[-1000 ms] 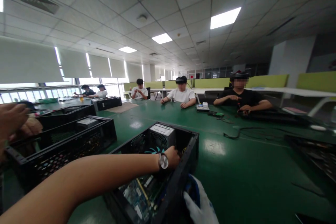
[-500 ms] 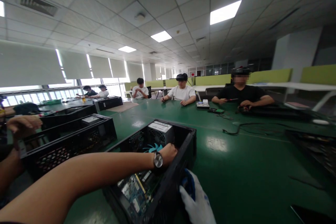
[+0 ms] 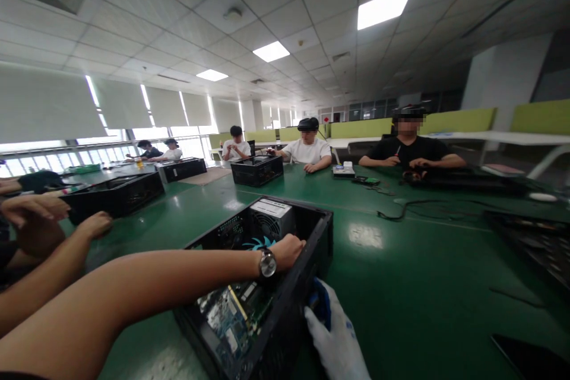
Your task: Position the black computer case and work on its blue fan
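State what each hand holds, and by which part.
Left hand reaches inside the open computer case; any hold is hidden. Gloved right hand presses the case's outer side wall.

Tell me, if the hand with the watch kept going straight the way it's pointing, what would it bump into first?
Probably the far wall of the open computer case. The left hand points across the case toward that side, just past the blue fan, though depth is hard to judge.

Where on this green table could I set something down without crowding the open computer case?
The widest bare patch of green table lies right of the open computer case, short of the black cable. A narrower strip runs between that case and the smaller case beyond. The left is crowded: a co-worker's arms and another case.
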`<state>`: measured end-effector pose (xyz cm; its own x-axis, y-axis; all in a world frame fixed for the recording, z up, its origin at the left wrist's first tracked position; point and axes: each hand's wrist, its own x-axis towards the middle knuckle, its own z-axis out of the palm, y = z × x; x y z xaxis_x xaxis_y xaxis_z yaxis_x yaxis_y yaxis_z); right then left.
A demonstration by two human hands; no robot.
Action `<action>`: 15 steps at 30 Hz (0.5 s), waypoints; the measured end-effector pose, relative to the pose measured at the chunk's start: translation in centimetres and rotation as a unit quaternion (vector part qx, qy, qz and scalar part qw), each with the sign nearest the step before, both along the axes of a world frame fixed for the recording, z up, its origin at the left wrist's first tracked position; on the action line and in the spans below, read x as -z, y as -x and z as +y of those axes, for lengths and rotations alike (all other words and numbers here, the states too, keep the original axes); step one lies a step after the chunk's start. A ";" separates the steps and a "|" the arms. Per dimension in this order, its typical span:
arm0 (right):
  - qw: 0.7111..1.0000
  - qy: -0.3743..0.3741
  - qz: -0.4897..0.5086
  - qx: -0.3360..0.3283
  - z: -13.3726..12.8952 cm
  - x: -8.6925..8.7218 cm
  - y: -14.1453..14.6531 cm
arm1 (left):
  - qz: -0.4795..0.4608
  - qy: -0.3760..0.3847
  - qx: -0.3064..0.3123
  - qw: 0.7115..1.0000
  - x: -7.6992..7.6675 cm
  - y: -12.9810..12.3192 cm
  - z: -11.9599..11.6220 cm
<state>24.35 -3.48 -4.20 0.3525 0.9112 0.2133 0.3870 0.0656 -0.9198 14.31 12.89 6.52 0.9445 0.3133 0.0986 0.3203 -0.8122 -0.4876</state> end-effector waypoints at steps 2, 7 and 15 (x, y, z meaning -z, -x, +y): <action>1.000 0.004 -0.003 0.000 -0.1 -0.4 0.0 | 0.021 0.020 -0.031 0.999 -1.4 0.2 -0.3; 1.000 -0.011 -0.023 -0.011 -0.2 -0.3 -0.3 | -0.032 0.074 -0.062 0.995 -6.2 4.1 -2.3; 0.984 -0.113 -0.107 -0.086 0.4 2.1 -0.5 | -0.347 0.319 -0.081 0.878 -14.8 15.9 -11.1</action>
